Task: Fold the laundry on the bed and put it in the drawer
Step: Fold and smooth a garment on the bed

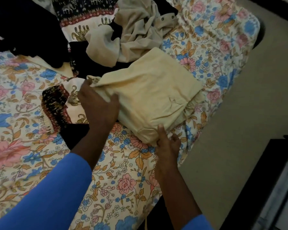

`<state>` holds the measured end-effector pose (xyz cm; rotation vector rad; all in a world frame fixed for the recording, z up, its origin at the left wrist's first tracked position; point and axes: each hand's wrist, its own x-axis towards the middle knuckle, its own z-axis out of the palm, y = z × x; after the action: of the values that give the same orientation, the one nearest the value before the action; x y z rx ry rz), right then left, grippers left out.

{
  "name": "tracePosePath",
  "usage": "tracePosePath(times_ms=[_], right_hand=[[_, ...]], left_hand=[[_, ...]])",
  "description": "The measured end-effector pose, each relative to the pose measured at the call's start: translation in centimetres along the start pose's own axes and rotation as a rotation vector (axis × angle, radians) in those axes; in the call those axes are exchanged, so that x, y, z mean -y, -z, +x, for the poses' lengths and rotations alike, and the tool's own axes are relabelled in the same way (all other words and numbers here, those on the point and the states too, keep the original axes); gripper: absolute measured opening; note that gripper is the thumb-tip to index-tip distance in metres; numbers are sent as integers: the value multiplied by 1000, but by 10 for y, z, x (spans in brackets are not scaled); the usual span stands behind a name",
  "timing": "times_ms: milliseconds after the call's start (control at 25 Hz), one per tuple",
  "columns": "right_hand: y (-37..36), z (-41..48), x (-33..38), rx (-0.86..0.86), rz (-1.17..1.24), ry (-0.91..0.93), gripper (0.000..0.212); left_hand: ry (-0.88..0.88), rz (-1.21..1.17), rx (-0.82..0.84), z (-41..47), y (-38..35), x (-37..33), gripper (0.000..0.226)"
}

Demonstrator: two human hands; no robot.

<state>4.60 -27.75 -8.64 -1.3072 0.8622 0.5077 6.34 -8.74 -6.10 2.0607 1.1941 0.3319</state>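
The floral bed (32,146) carries a heap of unfolded laundry (136,30) on its far side and, towards its right edge, the folded cream garment (153,90) — a squarish bundle lying cornerwise to the person. The left hand (98,103) grips its left edge with the thumb on top, and the right hand (167,143) pinches the near corner. Both already hold it, so the lift probably goes right, towards the dark furniture (264,171).

A home bedroom: floral-covered bed (40,146), piled clothes (136,30), carpeted floor (256,97).
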Motion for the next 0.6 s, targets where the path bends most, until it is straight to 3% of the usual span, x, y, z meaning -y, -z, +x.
tracePosePath(times_ms=[40,120,200,240,320,400,520,600], right_hand=[[-4,4,4,26,36,10,72],[-13,14,14,64,51,29,71],[-17,29,25,130,105,76,67],[-16,35,30,185,143,105,71],[-11,39,43,306,205,105,88],[-10,31,56,316,143,94,103],[-25,-2,69,245,-252,465,75],[-40,-32,74,373,-416,692,75]], left_hand=[[-84,131,28,-15,-4,-3,87],[-387,335,49,-40,-11,-8,76],[-628,277,187,-46,-17,-15,59],[-659,198,309,-45,-20,-21,58],[-572,118,523,-43,-23,-35,74],[-452,169,642,-40,-21,-53,94],[-326,61,809,-30,-3,-81,111],[-227,-152,801,-20,19,-89,108]])
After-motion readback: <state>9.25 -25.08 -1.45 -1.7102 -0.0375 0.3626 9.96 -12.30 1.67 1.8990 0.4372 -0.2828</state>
